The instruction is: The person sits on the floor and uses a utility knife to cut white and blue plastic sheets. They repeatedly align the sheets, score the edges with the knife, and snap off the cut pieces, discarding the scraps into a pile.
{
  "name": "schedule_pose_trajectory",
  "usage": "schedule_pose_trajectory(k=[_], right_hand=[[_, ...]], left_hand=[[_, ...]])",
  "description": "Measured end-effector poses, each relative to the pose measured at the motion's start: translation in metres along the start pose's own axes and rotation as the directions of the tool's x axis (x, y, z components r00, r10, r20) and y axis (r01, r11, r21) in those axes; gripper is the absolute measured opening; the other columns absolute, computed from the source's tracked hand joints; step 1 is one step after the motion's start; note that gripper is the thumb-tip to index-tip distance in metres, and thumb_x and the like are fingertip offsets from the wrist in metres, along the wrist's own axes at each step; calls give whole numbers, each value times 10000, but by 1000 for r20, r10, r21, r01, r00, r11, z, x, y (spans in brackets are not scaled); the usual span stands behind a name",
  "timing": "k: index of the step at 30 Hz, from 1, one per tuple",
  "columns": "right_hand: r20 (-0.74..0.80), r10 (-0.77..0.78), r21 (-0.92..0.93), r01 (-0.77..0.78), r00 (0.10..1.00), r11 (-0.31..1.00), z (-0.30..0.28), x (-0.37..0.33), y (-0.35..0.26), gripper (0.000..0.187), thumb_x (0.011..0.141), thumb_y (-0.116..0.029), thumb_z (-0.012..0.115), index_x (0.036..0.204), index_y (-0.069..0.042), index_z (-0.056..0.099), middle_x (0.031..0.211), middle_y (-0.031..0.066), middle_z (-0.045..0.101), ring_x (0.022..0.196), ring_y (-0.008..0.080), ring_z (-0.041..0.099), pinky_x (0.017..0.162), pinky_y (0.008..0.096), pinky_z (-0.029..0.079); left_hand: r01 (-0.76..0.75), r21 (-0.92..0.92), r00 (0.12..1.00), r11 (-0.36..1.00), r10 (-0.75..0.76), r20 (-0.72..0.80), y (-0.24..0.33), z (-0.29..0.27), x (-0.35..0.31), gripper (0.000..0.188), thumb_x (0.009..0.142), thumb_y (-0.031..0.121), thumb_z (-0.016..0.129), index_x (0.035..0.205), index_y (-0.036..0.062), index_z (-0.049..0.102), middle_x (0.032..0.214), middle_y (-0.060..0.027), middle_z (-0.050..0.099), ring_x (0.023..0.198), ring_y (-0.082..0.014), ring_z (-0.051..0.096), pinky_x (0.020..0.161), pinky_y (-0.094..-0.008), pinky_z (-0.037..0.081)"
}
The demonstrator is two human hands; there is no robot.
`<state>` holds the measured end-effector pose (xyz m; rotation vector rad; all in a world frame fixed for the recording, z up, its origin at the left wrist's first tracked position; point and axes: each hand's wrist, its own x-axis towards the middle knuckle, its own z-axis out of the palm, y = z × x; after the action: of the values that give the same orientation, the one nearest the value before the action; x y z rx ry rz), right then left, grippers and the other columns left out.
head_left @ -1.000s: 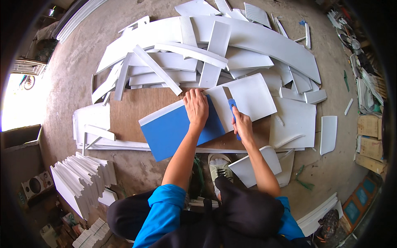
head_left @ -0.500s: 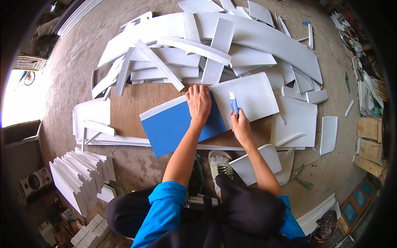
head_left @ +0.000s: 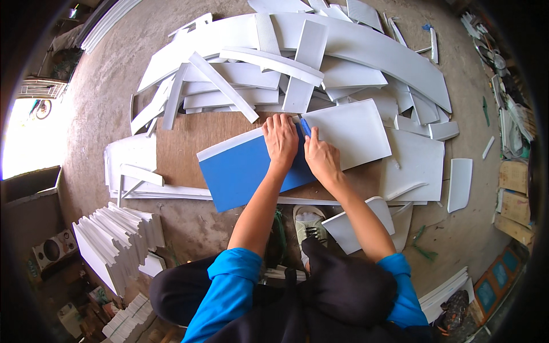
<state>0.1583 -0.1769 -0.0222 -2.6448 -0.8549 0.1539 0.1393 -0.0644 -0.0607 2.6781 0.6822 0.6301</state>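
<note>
A rectangular blue board point(head_left: 237, 171) lies slanted over a white panel point(head_left: 349, 128), which shows along its far edge and to its right. My left hand point(head_left: 280, 138) presses the blue board down, its fingers bent over the far edge near the right end. In my right hand point(head_left: 322, 153) is a blue utility knife point(head_left: 306, 127), held at the blue board's right edge, close beside my left fingers. The blade's tip is too small to make out. Both pieces rest on a brown wooden board point(head_left: 194, 137).
Beyond the wooden board lies a heap of white offcuts point(head_left: 234, 74), with a long curved panel point(head_left: 366, 43) across it. A stack of white pieces point(head_left: 117, 240) stands at the near left. A loose white panel point(head_left: 360, 226) lies by my shoe point(head_left: 309, 224). Cardboard boxes point(head_left: 513, 197) line the right side.
My right hand has moved left with the knife, from over the white panel to the blue board's far right corner. My left hand stays on the blue board.
</note>
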Motion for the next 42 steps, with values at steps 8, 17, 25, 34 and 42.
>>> schedule_pose_trajectory(k=[8,17,25,34,42], right_hand=[[82,-19,-131,30,996,991,7,-1,-5,381,854,-195,469,1160,25,414,560,128,595,558,300,618,527,405,497],[177,21,-78,-7,984,997,10,13,-3,394,860,-167,441,1187,39,364,659,161,623,654,317,634,576,416,502],[144,-12,-89,25,990,996,6,19,-10,329,876,-152,364,1125,55,420,639,204,606,649,371,615,672,488,460],[212,31,40,-40,977,998,5,36,-8,289,829,-120,388,1040,71,436,681,248,601,678,382,614,645,481,472],[349,21,30,-34,937,999,-10,-47,8,320,799,-55,421,1092,72,441,687,227,612,645,350,623,591,438,497]], left_hand=[[-11,30,1000,999,11,1,-1,0,0,130,844,150,454,851,49,535,838,-106,521,840,-279,482,769,-397,356],[-13,10,1000,1000,13,18,3,-2,0,146,834,184,478,870,68,559,841,-100,530,860,-272,491,781,-398,360],[5,10,1000,1000,-5,29,0,0,2,163,849,187,467,833,44,544,835,-113,526,862,-276,487,810,-395,356],[-16,-16,999,1000,16,31,0,-1,-1,178,860,193,466,864,23,519,852,-125,520,877,-284,476,830,-393,347],[1,-3,999,1000,-1,44,2,-4,1,200,888,193,422,863,27,531,882,-119,519,882,-273,477,813,-391,346]])
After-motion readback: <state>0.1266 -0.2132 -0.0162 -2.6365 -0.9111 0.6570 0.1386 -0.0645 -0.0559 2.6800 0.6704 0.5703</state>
